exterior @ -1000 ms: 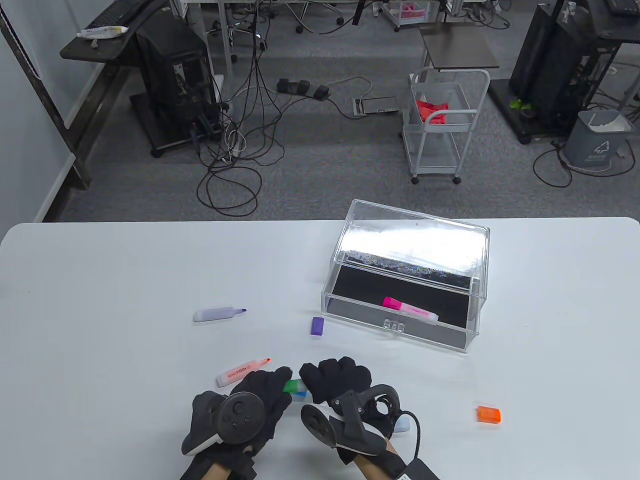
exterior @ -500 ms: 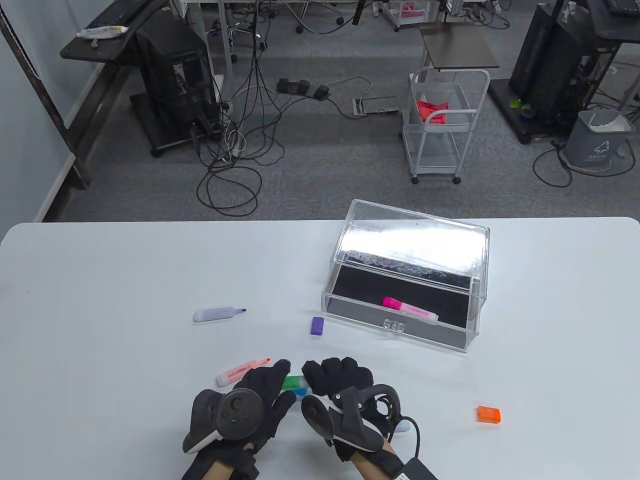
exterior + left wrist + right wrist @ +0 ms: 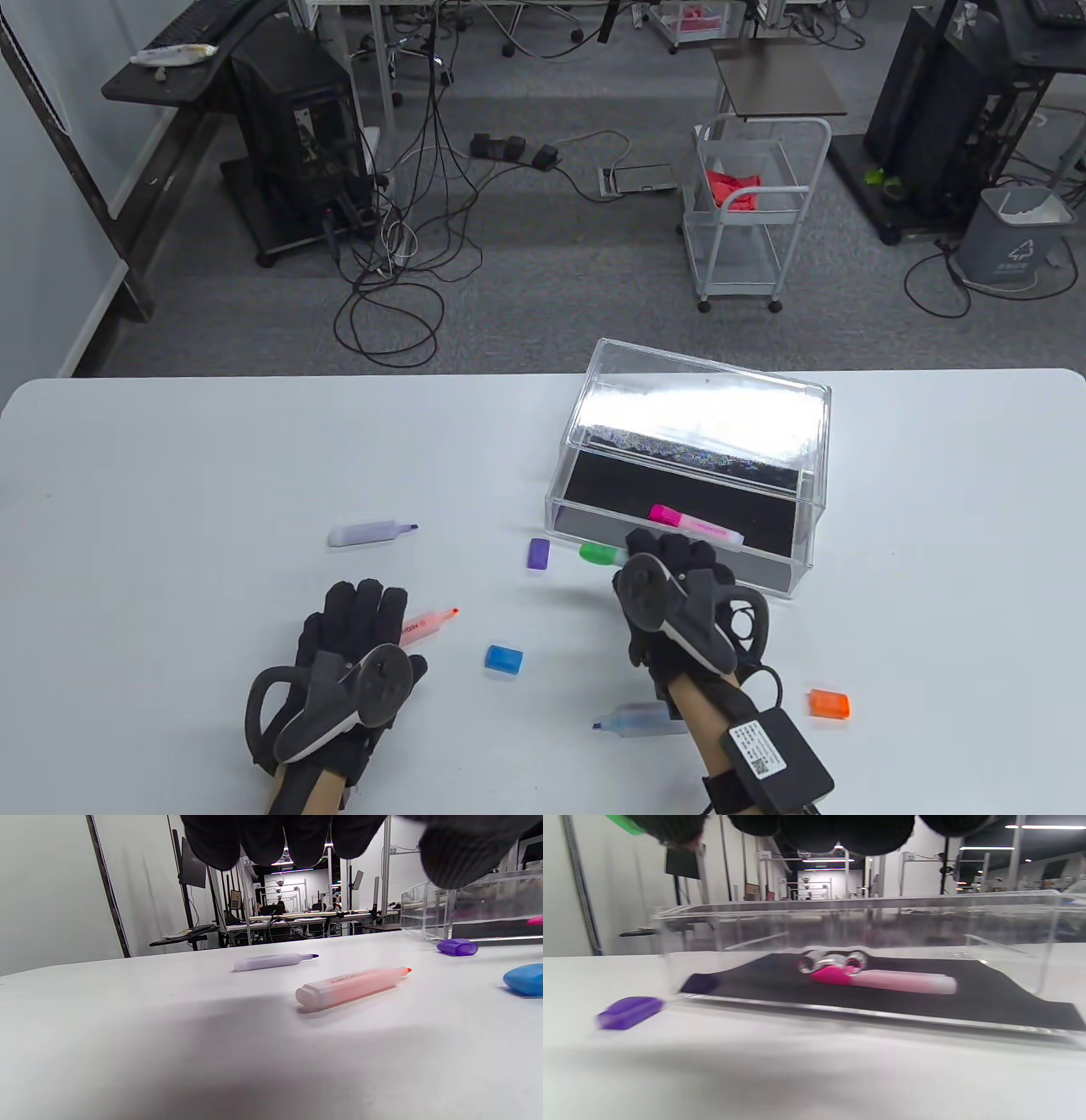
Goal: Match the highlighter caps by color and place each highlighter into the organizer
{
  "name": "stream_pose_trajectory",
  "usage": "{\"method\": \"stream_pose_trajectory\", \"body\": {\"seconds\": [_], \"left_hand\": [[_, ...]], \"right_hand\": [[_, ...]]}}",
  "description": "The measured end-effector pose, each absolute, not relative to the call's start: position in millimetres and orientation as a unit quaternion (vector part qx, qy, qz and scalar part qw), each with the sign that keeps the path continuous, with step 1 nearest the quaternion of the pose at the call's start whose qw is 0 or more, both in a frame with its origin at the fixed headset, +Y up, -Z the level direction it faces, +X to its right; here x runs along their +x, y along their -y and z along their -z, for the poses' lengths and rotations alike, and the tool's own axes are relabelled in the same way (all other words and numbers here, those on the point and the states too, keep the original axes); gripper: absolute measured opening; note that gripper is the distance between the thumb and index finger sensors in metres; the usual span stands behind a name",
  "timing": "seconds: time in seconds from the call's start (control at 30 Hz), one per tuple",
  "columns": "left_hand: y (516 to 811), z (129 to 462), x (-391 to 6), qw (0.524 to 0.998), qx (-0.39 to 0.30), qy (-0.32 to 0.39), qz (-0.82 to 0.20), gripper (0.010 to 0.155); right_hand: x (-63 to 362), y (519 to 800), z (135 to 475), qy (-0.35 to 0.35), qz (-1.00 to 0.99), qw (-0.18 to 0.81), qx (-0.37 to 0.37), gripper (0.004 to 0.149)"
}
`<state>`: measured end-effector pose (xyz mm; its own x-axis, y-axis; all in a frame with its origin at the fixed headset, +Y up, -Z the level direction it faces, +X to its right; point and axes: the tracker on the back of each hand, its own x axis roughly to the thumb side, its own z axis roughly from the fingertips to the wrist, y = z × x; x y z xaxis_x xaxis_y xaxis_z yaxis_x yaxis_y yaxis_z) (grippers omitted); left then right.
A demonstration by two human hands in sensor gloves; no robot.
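My right hand (image 3: 670,550) grips a green-capped highlighter (image 3: 601,553) just in front of the clear organizer (image 3: 814,509); its green end (image 3: 625,823) shows at the top left of the right wrist view. A pink highlighter (image 3: 696,525) lies inside the organizer. My left hand (image 3: 361,601) hovers with straight fingers over the uncapped orange highlighter (image 3: 431,622), holding nothing. The orange highlighter (image 3: 352,986) lies free on the table. A blue cap (image 3: 504,660), a purple cap (image 3: 538,553), an orange cap (image 3: 829,704), an uncapped purple highlighter (image 3: 369,533) and an uncapped blue highlighter (image 3: 640,720) lie loose.
The white table (image 3: 170,475) ends at a far edge just behind the organizer. The blue highlighter lies partly under my right forearm. Beyond the table are cables, a small cart (image 3: 747,212) and desks on the floor.
The hands have parted. My right hand carried the green highlighter up and right to the organizer's front. My left hand drew back left over the orange highlighter. The blue cap now lies uncovered.
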<state>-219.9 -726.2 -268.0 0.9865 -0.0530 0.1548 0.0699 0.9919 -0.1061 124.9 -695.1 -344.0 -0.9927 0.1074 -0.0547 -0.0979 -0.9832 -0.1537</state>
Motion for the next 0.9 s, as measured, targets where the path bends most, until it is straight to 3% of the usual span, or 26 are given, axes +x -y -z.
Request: {"method": "stream_pose_trajectory", "body": {"seconds": [0.27, 0.47, 0.9], "left_hand": [[726, 268, -221, 0.995, -0.065, 0.063, 0.034, 0.082], [727, 268, -221, 0.995, -0.076, 0.056, 0.033, 0.082], [729, 270, -227, 0.994, -0.098, 0.042, 0.026, 0.087]], "right_hand": [[170, 698, 388, 0.048, -0.994, 0.034, -0.088, 0.06], [188, 706, 405, 0.039, -0.991, 0.076, -0.1, 0.064], [160, 698, 376, 0.054, -0.997, 0.042, -0.017, 0.068]]}}
